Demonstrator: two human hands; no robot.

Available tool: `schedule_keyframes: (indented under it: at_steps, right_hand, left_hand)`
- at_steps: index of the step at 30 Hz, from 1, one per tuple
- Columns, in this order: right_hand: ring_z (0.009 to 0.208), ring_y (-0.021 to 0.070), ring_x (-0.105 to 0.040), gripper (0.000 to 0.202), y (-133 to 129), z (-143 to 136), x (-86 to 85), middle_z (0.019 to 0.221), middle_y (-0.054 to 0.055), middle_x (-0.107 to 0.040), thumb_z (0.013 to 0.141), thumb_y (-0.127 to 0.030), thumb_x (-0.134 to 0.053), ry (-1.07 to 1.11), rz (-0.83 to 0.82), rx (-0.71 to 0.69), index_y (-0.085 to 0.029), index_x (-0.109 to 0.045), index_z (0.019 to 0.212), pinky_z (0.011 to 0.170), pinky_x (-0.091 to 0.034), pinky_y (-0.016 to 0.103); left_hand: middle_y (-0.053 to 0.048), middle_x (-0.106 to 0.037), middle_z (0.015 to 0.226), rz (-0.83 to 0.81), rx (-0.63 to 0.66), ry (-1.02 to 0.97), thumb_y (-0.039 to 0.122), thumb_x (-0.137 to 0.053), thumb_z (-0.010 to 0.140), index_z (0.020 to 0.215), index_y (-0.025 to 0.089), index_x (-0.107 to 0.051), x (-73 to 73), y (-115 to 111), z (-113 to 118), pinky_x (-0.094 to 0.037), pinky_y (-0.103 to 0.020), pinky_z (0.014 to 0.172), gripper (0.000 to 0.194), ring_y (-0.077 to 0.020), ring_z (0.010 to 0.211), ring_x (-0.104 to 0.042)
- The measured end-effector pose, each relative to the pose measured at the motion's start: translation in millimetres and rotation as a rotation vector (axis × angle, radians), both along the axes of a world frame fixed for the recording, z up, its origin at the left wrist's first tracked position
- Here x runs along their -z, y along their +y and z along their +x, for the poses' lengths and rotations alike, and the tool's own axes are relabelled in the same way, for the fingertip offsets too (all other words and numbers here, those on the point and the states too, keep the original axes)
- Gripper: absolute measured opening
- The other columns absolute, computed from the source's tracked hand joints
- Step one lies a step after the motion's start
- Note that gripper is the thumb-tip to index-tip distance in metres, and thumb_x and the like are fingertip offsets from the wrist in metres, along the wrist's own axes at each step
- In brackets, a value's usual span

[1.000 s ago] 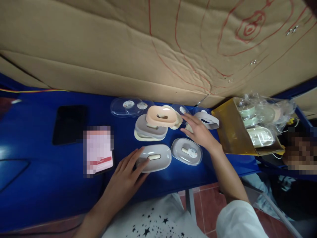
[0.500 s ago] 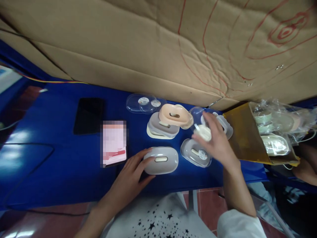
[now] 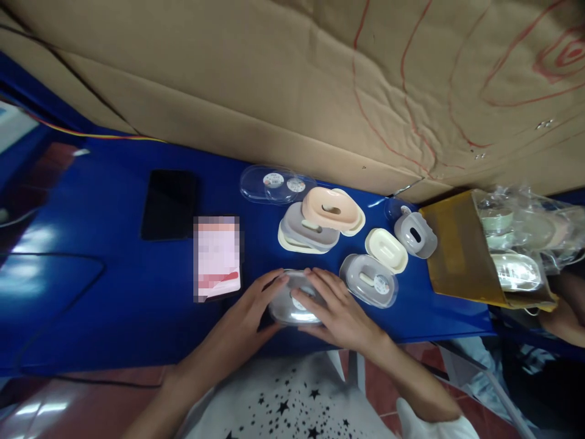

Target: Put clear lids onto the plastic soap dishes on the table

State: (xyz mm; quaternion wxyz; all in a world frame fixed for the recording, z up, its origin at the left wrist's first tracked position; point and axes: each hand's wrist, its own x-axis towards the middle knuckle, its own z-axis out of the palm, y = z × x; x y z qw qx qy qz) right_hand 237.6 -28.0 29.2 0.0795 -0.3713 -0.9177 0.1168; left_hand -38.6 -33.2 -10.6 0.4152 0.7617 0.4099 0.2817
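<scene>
A grey oval soap dish lies near the front edge of the table, under a clear plastic lid with a round sticker. My left hand grips the left side of the dish, fingertips at its upper rim and thumb below. From the right, my right hand holds the lid over the dish, fingers across its top and thumb at the near edge. My fingers hide whether the lid is fully seated. Just right of my hands lies another grey lidded soap dish with a sticker.
Behind my hands, a peach dish leans on stacked grey and cream ones. Clear lids lie farther back. A cream tray and a grey holder sit near an open carton. Left are a phone and a black tablet.
My right hand has brought a clear lid from the right side onto the grey dish. The cream tray beside that hand is now in full view. My left hand stays at the dish.
</scene>
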Motion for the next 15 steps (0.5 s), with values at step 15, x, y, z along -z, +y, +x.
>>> schedule_keyframes:
  at_steps: [15]
  right_hand:
    - [0.158, 0.0393, -0.042, 0.074, -9.8, -10.0, 4.7, 0.173, 0.019, -0.043, 0.105, -0.048, -0.07, 0.034, -0.017, 0.064, -0.028, -0.04, 0.17, 0.122, -0.049, 0.061]
  left_hand:
    - [-0.01, -0.053, 0.168, -0.016, -0.017, 0.084, 0.035, -0.079, 0.1, 0.173, 0.04, -0.026, -2.7, 4.7, -8.5, -0.054, -0.053, 0.122, 0.09, -0.0309, 0.152, -0.056]
